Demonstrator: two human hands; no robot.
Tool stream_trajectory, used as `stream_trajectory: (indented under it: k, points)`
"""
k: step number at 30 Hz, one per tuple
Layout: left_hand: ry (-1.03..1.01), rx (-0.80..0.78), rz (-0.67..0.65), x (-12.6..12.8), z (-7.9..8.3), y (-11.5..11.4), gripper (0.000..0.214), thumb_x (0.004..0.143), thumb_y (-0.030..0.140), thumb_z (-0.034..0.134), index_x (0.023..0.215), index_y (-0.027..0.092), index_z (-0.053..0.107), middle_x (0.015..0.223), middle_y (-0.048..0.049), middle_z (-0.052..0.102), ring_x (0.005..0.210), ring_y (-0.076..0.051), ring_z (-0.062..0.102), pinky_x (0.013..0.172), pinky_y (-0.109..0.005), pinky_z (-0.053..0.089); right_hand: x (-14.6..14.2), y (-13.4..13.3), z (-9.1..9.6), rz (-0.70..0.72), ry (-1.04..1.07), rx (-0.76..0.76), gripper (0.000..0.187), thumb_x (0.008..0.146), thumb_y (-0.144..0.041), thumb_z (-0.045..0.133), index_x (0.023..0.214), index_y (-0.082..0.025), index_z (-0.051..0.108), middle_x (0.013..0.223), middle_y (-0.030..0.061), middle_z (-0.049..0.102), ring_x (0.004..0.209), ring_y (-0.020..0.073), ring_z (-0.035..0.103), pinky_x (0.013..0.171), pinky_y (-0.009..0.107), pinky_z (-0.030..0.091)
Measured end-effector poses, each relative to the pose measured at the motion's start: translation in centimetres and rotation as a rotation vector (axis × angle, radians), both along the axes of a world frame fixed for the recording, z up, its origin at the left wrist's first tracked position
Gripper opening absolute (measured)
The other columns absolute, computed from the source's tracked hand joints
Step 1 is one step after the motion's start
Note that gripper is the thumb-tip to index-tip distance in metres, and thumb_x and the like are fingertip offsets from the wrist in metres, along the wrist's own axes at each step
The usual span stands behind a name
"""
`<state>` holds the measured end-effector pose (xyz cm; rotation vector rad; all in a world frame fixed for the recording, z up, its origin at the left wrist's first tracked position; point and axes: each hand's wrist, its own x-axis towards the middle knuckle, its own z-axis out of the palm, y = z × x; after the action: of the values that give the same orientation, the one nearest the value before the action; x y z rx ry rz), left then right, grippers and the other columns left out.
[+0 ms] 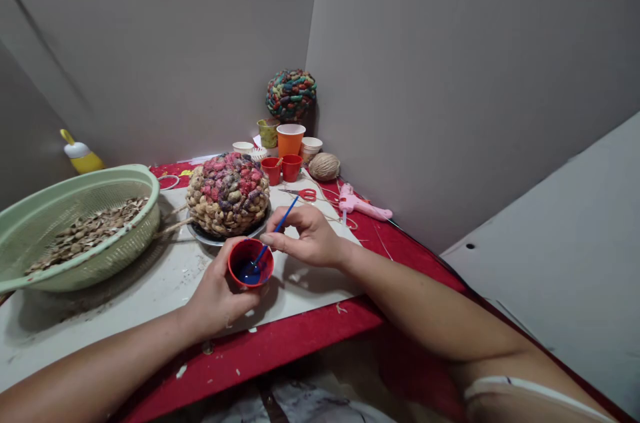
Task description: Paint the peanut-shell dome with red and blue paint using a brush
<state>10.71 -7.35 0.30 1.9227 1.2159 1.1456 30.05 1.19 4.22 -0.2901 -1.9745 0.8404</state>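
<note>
My left hand (216, 296) is wrapped round a small red cup (233, 264) with dark blue paint (249, 272) in it. Pinched in my right hand (311, 236) is a blue paintbrush (286, 213), its lower end dipped in the cup. Just behind the cup, a round ball of peanut-like shells (227, 200) rests in a metal bowl (213, 239). The ball's top is daubed pink, purple and dark; its lower shells are bare tan.
At left stands a green colander (107, 264) holding shell pieces. Behind are red cups (292, 168), an orange cup (291, 140), a twine ball (325, 166), scissors (306, 194) and a pink glue gun (364, 204). A painted multicoloured ball (291, 94) sits in the corner by grey walls.
</note>
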Motion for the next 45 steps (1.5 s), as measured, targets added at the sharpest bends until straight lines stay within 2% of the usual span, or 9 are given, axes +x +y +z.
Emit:
stream_trajectory:
  k: [6,15,22,24,27,32,38,41,45]
  points:
    - [-0.027,-0.056,0.002,0.0,0.0,0.2,0.052,0.077,0.025,0.079,0.122,0.022,0.053,0.114,-0.0031,0.067,0.105,-0.02,0.066,0.096,-0.034,0.053,0.1,0.1,-0.4,-0.01,-0.018,0.088,0.02,0.09,-0.032,0.07,0.077,-0.017,0.065,0.064,-0.0012,0.066,0.054,0.0085,0.058,0.053,0.019,0.048]
    - [0.037,-0.027,-0.04,0.1,0.5,-0.1,0.053,0.076,0.023,0.075,0.125,0.02,0.054,0.119,-0.0063,0.07,0.109,-0.022,0.068,0.1,-0.036,0.053,0.5,0.2,0.0,-0.026,-0.031,0.022,0.032,0.089,-0.047,0.071,0.076,-0.018,0.065,0.064,-0.0012,0.065,0.055,0.0092,0.056,0.055,0.022,0.048]
    - [0.011,-0.054,-0.015,0.3,0.6,0.2,0.049,0.074,0.023,0.08,0.116,0.022,0.056,0.108,-0.0024,0.071,0.098,-0.018,0.069,0.09,-0.031,0.055,0.9,-0.3,0.8,-0.005,-0.001,-0.057,0.032,0.087,-0.045,0.074,0.075,-0.018,0.063,0.061,-0.0022,0.062,0.054,0.0086,0.056,0.053,0.022,0.046]
    - [-0.001,-0.076,-0.005,0.3,0.6,0.2,0.05,0.072,0.024,0.082,0.114,0.022,0.056,0.107,-0.0018,0.071,0.097,-0.018,0.069,0.089,-0.031,0.055,0.8,-0.4,0.9,0.033,0.025,-0.126,0.034,0.085,-0.046,0.075,0.074,-0.017,0.062,0.061,-0.003,0.061,0.053,0.0076,0.055,0.052,0.021,0.046]
    - [-0.023,-0.105,0.002,0.3,0.7,0.2,0.05,0.073,0.029,0.083,0.114,0.021,0.056,0.107,-0.0024,0.069,0.097,-0.019,0.068,0.089,-0.032,0.055,0.5,-0.5,1.0,0.09,0.105,-0.313,0.036,0.083,-0.047,0.078,0.075,-0.017,0.059,0.06,-0.0041,0.059,0.05,0.0063,0.055,0.048,0.019,0.046]
    - [-0.047,-0.153,-0.021,0.3,1.3,0.0,0.047,0.075,0.031,0.077,0.116,0.021,0.057,0.11,-0.004,0.068,0.1,-0.021,0.066,0.092,-0.033,0.053,0.0,-0.1,0.7,0.17,0.104,-0.595,0.042,0.074,-0.049,0.084,0.08,-0.018,0.056,0.057,-0.0054,0.064,0.047,0.0073,0.06,0.045,0.017,0.049]
    - [-0.113,-0.309,-0.058,0.3,2.0,-0.1,0.048,0.064,0.024,0.071,0.111,0.02,0.061,0.1,-0.0042,0.071,0.093,-0.024,0.067,0.088,-0.037,0.056,0.1,0.8,0.4,0.193,0.085,-0.682,0.044,0.073,-0.052,0.084,0.08,-0.016,0.061,0.058,-0.003,0.069,0.045,0.0064,0.06,0.045,0.016,0.05]
    - [-0.191,-0.346,-0.063,0.3,1.9,-0.1,0.046,0.065,0.026,0.074,0.109,0.019,0.061,0.101,-0.0054,0.073,0.092,-0.025,0.068,0.085,-0.037,0.057,0.2,1.0,0.6,0.203,0.08,-0.696,0.043,0.072,-0.051,0.085,0.077,-0.015,0.062,0.058,-0.0029,0.069,0.045,0.0064,0.06,0.044,0.016,0.05]
    - [-0.232,-0.317,-0.054,0.5,1.7,0.1,0.051,0.069,0.027,0.08,0.114,0.021,0.058,0.109,-0.0056,0.075,0.098,-0.022,0.071,0.087,-0.034,0.057,0.2,1.1,0.9,0.193,0.096,-0.705,0.046,0.072,-0.054,0.084,0.074,-0.015,0.061,0.055,-0.0037,0.068,0.043,0.0055,0.059,0.043,0.015,0.05]
